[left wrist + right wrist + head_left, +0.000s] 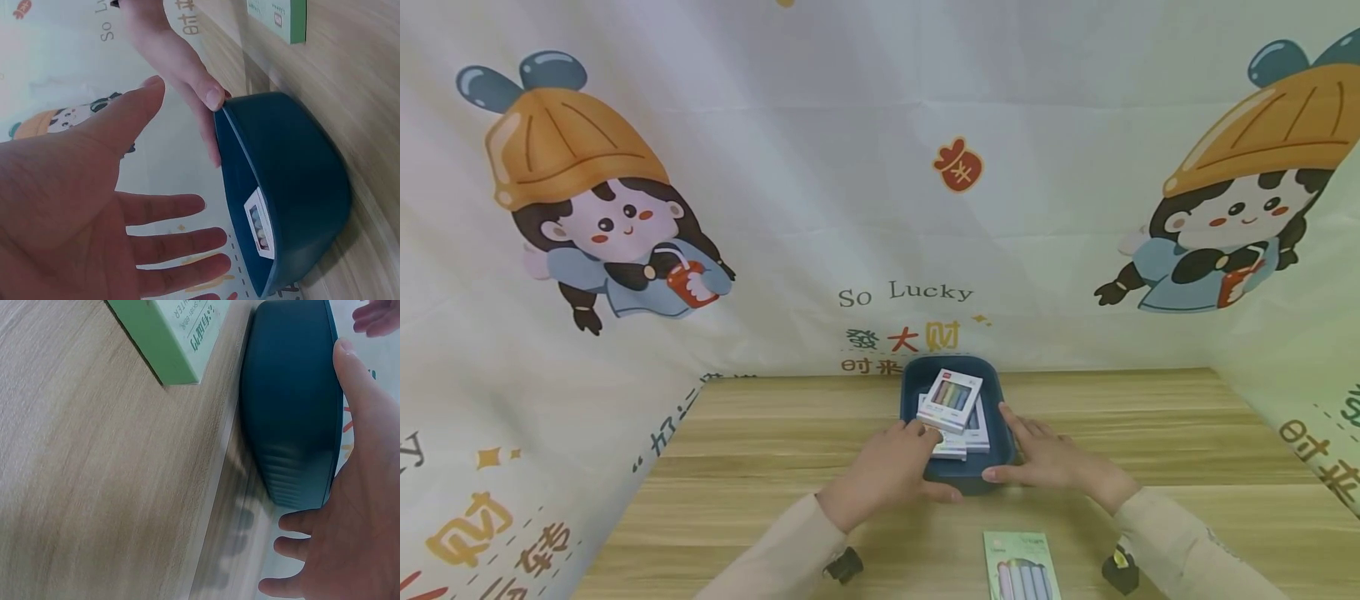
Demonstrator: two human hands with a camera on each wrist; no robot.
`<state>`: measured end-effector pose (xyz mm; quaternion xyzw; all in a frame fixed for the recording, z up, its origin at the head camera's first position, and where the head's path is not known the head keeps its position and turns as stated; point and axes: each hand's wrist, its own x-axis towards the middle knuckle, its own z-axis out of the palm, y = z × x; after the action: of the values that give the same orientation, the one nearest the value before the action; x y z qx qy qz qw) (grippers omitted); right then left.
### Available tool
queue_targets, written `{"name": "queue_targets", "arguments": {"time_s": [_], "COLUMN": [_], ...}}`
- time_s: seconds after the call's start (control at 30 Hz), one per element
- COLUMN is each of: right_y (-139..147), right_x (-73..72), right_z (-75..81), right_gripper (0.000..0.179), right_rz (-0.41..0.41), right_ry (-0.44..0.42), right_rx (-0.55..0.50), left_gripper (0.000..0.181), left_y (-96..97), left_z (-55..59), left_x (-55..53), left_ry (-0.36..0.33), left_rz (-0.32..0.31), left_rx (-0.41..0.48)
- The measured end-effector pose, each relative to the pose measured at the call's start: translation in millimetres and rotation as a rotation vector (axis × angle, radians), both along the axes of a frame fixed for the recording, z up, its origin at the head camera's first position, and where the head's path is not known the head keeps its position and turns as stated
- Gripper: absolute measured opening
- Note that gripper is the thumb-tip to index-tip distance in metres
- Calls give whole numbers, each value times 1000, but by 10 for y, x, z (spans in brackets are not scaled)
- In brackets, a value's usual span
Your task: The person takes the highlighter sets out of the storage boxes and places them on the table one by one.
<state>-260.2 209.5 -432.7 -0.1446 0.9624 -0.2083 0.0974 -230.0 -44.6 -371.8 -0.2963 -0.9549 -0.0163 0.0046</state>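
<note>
A dark blue plastic bin [972, 478] stands at the back of the table, with several white boxes inside. The top box [951, 400] lies tilted over the others and shows a row of coloured sticks on its front. My left hand [887, 467] is over the bin's near left side, its fingers spread and straight in the left wrist view; nothing is held in it. At the bin's right side, my right hand [1048, 454] touches the rim with its thumb. Its other fingers extend along the outside wall, partly bent in the right wrist view.
A green box [1021, 562] with pastel pens pictured on it lies on the table nearer to me, between the forearms. Behind the bin hangs a white printed cloth [820, 208], which also covers both sides. The wood-grain table [760, 467] runs up to it.
</note>
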Motion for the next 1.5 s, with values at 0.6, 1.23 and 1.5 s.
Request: {"name": "queue_targets", "arguments": {"time_s": [0.6, 1.23, 1.5], "right_y": [2, 25, 20], "right_x": [-6, 6, 10], "right_z": [-9, 1, 19], "right_gripper": [112, 111, 112], "right_rz": [4, 22, 20], "right_ry": [14, 15, 6], "right_rx": [9, -5, -3], "left_gripper": [74, 85, 93], "left_y": [55, 190, 277], "left_z": [-58, -88, -128], "left_x": [-430, -828, -983], "left_ry": [-44, -50, -71], "left_rz": [40, 2, 25], "left_rx": [38, 7, -40]}}
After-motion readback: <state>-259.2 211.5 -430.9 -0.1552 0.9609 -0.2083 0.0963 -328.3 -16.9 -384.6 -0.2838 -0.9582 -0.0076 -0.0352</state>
